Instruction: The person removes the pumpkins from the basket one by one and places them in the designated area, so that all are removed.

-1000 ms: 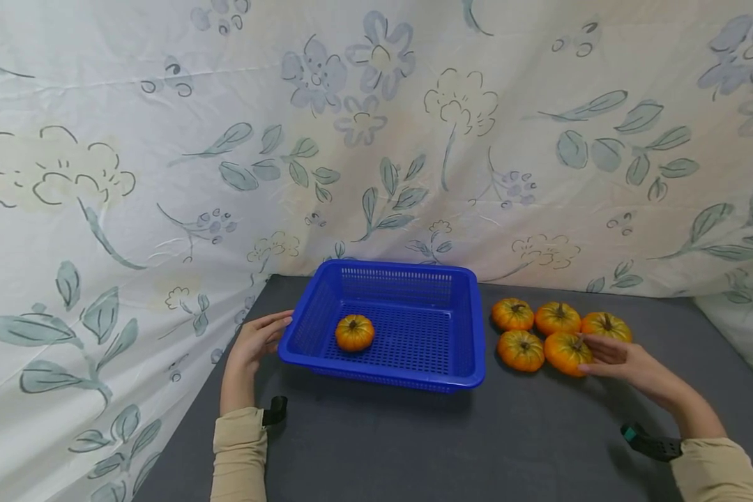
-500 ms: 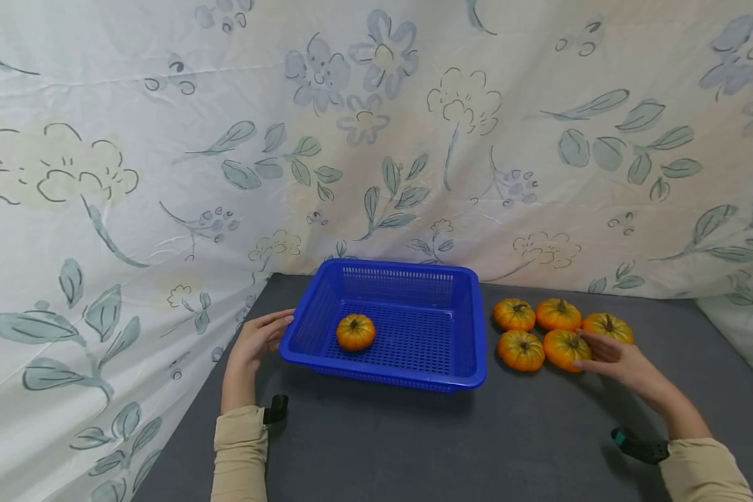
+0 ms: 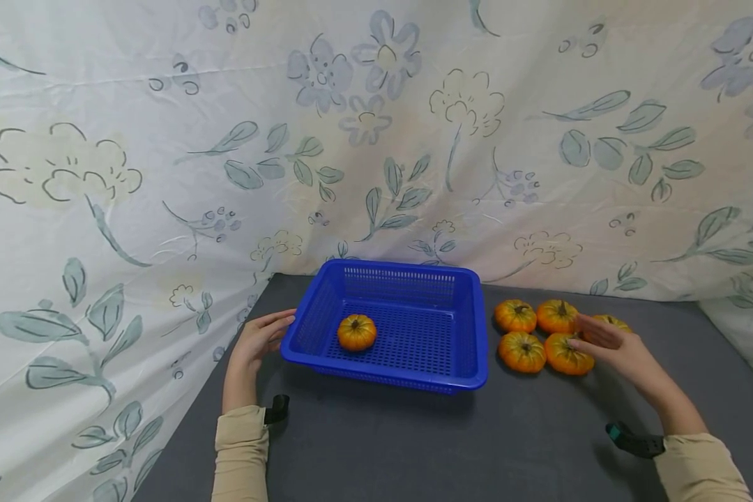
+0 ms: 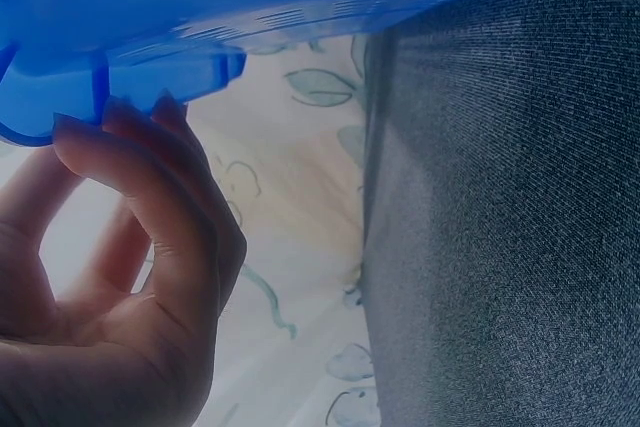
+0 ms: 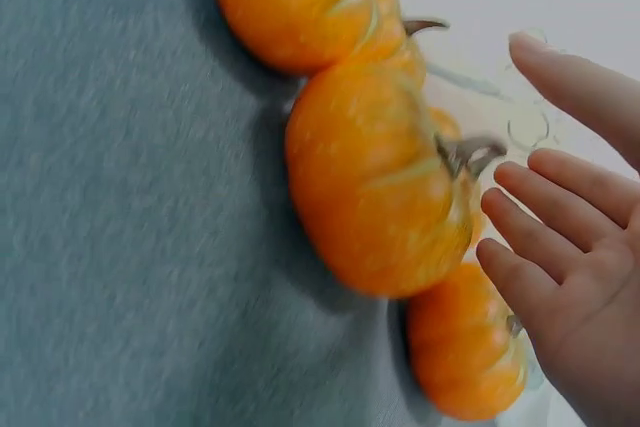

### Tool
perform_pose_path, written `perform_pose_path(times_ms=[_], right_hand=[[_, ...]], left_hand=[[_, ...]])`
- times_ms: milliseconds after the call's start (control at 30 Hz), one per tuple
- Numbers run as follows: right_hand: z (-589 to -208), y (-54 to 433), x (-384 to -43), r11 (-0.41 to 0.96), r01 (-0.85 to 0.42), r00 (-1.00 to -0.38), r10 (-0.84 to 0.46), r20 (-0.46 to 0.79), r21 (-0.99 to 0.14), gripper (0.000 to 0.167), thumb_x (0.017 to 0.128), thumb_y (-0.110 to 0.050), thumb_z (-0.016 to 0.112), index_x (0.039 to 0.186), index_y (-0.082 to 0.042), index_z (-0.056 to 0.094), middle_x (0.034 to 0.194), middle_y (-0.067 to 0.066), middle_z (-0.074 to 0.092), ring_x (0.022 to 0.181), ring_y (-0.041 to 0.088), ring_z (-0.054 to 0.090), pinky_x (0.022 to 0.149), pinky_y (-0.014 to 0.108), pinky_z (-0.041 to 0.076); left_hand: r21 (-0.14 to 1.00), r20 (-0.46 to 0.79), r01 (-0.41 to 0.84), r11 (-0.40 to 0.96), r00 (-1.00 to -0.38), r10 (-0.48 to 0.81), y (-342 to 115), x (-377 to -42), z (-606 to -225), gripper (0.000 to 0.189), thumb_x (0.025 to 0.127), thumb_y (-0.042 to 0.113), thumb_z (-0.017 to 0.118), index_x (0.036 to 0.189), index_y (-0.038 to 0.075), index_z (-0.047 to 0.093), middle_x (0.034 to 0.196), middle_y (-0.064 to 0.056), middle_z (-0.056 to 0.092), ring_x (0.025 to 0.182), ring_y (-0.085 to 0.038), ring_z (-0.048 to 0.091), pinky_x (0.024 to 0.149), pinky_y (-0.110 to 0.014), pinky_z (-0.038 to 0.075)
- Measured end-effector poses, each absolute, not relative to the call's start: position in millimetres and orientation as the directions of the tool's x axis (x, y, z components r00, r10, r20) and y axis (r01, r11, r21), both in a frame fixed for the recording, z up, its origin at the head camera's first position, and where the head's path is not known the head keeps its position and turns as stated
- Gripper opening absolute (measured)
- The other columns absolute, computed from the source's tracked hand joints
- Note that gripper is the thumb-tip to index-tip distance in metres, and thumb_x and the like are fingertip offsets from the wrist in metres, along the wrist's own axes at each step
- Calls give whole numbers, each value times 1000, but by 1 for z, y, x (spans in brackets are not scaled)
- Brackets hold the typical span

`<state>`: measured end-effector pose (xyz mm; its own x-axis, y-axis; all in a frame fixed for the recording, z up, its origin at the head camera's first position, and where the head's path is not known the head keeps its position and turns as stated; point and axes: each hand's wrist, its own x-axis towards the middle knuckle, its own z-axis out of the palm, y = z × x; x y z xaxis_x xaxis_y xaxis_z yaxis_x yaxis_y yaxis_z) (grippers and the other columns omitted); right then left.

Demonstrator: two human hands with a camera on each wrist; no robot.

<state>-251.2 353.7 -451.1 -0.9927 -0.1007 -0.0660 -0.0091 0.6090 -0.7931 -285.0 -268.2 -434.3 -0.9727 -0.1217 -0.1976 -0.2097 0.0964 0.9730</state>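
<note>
A blue plastic basket (image 3: 383,376) with a perforated floor stands on the dark table, and a small orange pumpkin (image 3: 356,332) lies in its left half. My left hand (image 3: 260,341) grips the basket's left rim with bent fingers, as the left wrist view shows the fingertips at the rim. To the right, my right hand (image 3: 621,348) hovers by the front-right pumpkin (image 3: 565,355) of a cluster. In the right wrist view its fingers are spread and straight beside that pumpkin's stem (image 5: 465,154), holding nothing.
Other pumpkins sit close together: front left (image 3: 522,352), back left (image 3: 514,316) and back middle (image 3: 556,316). One at the back right (image 3: 615,322) is partly hidden by my right hand. A floral cloth (image 3: 376,174) hangs behind the table (image 3: 414,446).
My right hand has drawn slightly up and away from the front-right pumpkin, now covering more of the back-right one. My left hand and the basket hold their places.
</note>
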Motion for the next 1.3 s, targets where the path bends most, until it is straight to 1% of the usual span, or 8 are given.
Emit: perform_pose_path(times_ms=[233,300,367,467,533,567,800,1300], right_hand=[[-439,340,-257,588,-61,-990,-138,-26,-807,85,96,-45,58,157,-6,14,160,24,19,142,50,23,106,61,32],[-436,335,-259,593,-90,-988,-154,-4,-800,83,97,-43,58,156,-5,15,159,25,21,142,49,25,108,48,39],[-434,330,-261,588,-109,-987,-158,19,-802,81,97,-41,58,156,-5,16,159,25,22,142,49,25,107,46,40],[-431,322,-264,564,-111,-989,-147,33,-818,81,96,-42,60,157,-8,18,160,23,21,143,47,24,110,49,36],[-428,316,-266,544,-101,-990,-139,29,-833,82,95,-43,60,157,-11,17,161,21,19,144,46,22,108,62,28],[-426,313,-266,536,-102,-990,-139,31,-838,82,95,-44,60,157,-11,17,161,20,19,145,46,22,109,63,27],[-414,291,-275,531,-147,-983,-171,65,-835,81,95,-44,61,157,-12,19,161,16,23,146,41,24,112,54,27],[-401,241,-294,456,-243,-957,-258,134,-856,78,94,-39,64,155,-8,26,159,17,29,148,40,25,113,60,26]], left_hand=[[972,-204,-216,94,-971,-122,-269,-285,-434,56,87,31,74,134,5,59,91,13,72,82,-6,70,72,-26,56],[972,-209,-220,83,-970,-121,-269,-285,-434,56,87,31,75,134,5,59,92,13,72,82,-6,70,72,-26,56],[972,-210,-220,79,-971,-118,-269,-285,-434,56,87,30,75,135,5,58,93,13,72,83,-6,70,72,-26,56],[972,-211,-221,82,-971,-115,-269,-285,-435,56,87,30,74,135,5,58,94,12,72,83,-6,70,73,-26,56],[972,-209,-219,87,-971,-117,-269,-285,-436,56,87,30,74,135,5,58,95,12,72,83,-6,70,72,-26,56],[972,-207,-217,89,-971,-116,-269,-285,-436,56,87,30,74,135,5,58,95,12,71,83,-6,70,72,-26,56],[975,-193,-204,89,-974,-122,-269,-287,-437,56,88,31,74,134,5,59,93,12,71,82,-7,70,72,-26,56],[976,-185,-197,97,-975,-121,-269,-286,-437,56,87,32,74,134,6,59,93,14,71,82,-6,69,71,-26,56]])
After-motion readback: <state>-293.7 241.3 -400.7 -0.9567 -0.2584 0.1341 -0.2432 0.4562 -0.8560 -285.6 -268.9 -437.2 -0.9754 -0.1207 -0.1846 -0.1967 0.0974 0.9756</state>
